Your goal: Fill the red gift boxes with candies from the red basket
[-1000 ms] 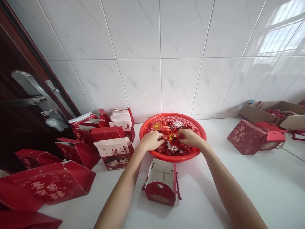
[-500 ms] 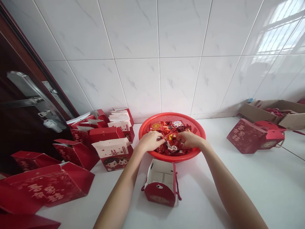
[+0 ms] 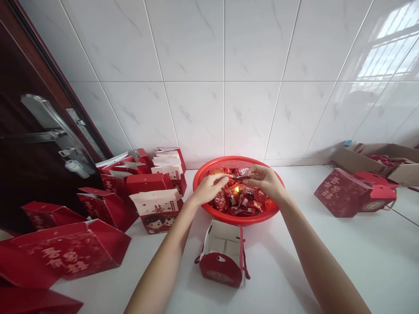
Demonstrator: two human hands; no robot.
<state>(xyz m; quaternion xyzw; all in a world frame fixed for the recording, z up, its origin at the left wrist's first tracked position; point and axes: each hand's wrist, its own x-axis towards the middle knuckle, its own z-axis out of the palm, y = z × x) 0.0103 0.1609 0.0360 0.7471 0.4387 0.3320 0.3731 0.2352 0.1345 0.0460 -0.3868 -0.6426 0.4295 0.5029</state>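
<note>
I see the left hand [image 3: 212, 187] and right hand [image 3: 266, 181] both pinching a small dark packet [image 3: 239, 178], maybe to keep it steady. The red basket [image 3: 240, 219] sits right under them; the open box [image 3: 220, 271] sits behind the hands, nearer the person, likely for easy reach.
</note>
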